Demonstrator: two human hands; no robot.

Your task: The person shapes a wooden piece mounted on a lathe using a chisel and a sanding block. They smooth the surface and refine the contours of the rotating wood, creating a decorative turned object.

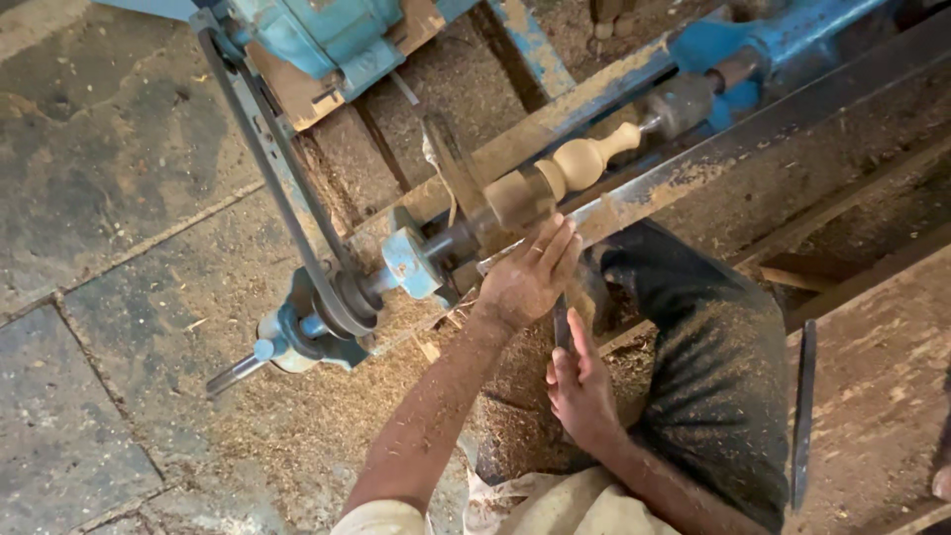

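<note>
A pale wooden workpiece [580, 160], turned into rounded knobs, is mounted on a blue lathe between the headstock spindle [411, 263] and the tailstock [733, 50]. My left hand [530, 275] lies over the tool rest right below the workpiece, its fingers pressing down on a turning chisel. My right hand [580, 384] sits lower, closed around the chisel's dark handle [562, 322]. The chisel's tip is hidden under my left hand. Wood shavings cover both forearms.
A dark drive belt [267, 168] runs from a blue motor [317, 35] to the pulley [337, 297]. Sawdust [297, 416] covers the stone floor. My knee in dark trousers [713, 337] is beside the lathe bed. Another long metal tool [804, 416] lies on a wooden plank at right.
</note>
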